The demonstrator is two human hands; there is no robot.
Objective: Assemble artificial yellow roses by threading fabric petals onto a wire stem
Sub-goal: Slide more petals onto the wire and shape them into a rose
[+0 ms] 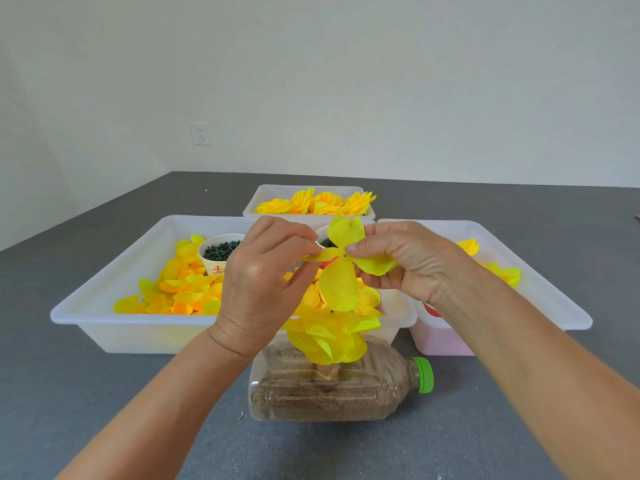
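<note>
Both hands hold one yellow fabric petal piece with several lobes and a small hole at its middle. My left hand pinches its left lobe; my right hand pinches it next to the hole. Below it a partly built yellow rose stands upright on a stem stuck in a sand-filled plastic bottle that lies on its side with a green cap. The wire stem itself is hidden by the petals.
A large white tray holds loose yellow and orange petals and a paper cup of dark green bits. A far white tray holds finished roses. A tray at right holds more petals. All stand on a grey table.
</note>
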